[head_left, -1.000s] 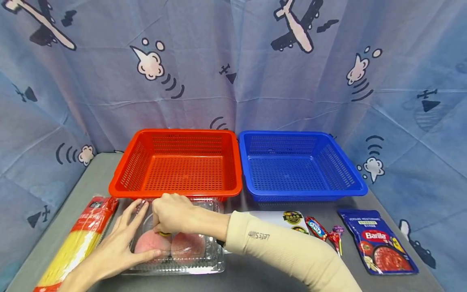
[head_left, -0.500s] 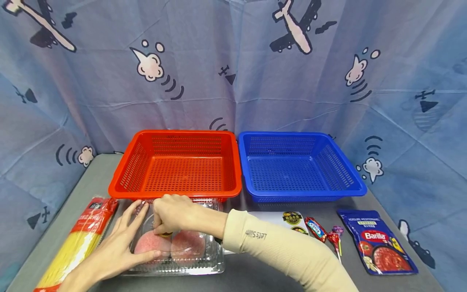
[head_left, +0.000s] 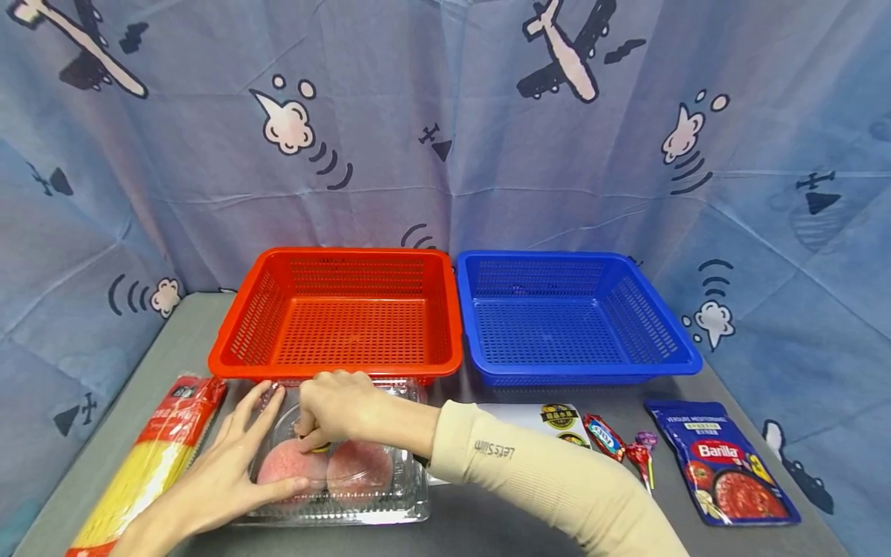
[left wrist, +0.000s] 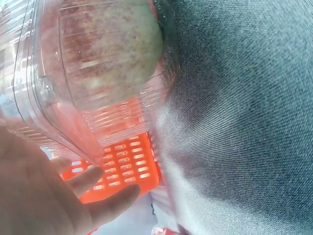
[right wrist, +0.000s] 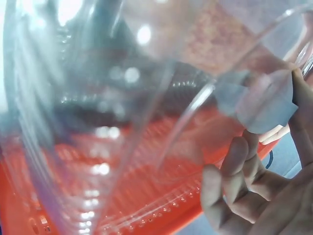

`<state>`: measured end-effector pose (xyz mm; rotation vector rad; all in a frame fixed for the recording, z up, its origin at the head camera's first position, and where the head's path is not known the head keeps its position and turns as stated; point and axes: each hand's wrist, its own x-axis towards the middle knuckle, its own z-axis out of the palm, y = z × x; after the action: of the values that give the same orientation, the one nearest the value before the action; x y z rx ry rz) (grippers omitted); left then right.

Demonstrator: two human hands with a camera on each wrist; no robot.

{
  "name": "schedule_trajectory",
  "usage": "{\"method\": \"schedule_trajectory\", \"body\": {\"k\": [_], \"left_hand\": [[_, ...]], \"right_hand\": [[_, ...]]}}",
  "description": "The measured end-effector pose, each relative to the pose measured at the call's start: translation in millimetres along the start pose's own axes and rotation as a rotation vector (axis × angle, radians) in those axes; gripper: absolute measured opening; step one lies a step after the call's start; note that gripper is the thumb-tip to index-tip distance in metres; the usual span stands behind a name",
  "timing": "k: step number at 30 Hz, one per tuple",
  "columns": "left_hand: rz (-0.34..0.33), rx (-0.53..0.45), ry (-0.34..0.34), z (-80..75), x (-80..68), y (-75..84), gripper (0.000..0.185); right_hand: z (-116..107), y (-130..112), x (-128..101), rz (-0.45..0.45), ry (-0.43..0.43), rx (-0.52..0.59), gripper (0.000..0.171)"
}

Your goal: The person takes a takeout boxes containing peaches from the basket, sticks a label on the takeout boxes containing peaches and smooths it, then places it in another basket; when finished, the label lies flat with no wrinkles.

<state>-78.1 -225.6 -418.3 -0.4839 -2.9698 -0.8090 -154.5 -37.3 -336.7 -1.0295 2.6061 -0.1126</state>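
Note:
A clear plastic clamshell box point(head_left: 411, 487) lies in front of the red basket, with peaches point(head_left: 358, 470) visible through its lid. My left hand point(head_left: 226, 464) rests over the box's left side, fingers spread and fairly straight, thumb on the lid. In the left wrist view its fingertips lie by the box point(left wrist: 34, 93). My right hand point(head_left: 341, 410), fingers curled, pinches a small round black-and-gold sticker point(head_left: 321, 449) at the lid. The right wrist view shows this sticker point(right wrist: 269, 105) as a pale disc near the fingertips. Whether it sticks to the lid I cannot tell.
Behind stand the red basket point(head_left: 348, 371) and a blue basket point(head_left: 578, 370). Bagged noodles point(head_left: 146, 464) lie at left. Right of the box are a sticker sheet point(head_left: 515, 416), a wrapped candy point(head_left: 604, 437), lollipops point(head_left: 639, 452) and a blue Barilla sauce pouch point(head_left: 724, 464).
My right hand has shifted very slightly to the right over the lid, its fingertips still at the sticker. The left hand and the box have stayed put.

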Motion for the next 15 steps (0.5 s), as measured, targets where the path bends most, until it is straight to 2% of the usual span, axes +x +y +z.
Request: {"method": "schedule_trajectory", "body": {"k": [9, 15], "left_hand": [[-0.010, 0.015, -0.005, -1.7, 0.6, 0.7, 0.116], [-0.013, 0.017, -0.012, -2.0, 0.8, 0.8, 0.115]], "right_hand": [[0.1, 3.5, -3.5, 0.048, -0.029, 0.002, 0.036], [0.9, 7.0, -6.2, 0.084, -0.033, -0.040, 0.045]]}}
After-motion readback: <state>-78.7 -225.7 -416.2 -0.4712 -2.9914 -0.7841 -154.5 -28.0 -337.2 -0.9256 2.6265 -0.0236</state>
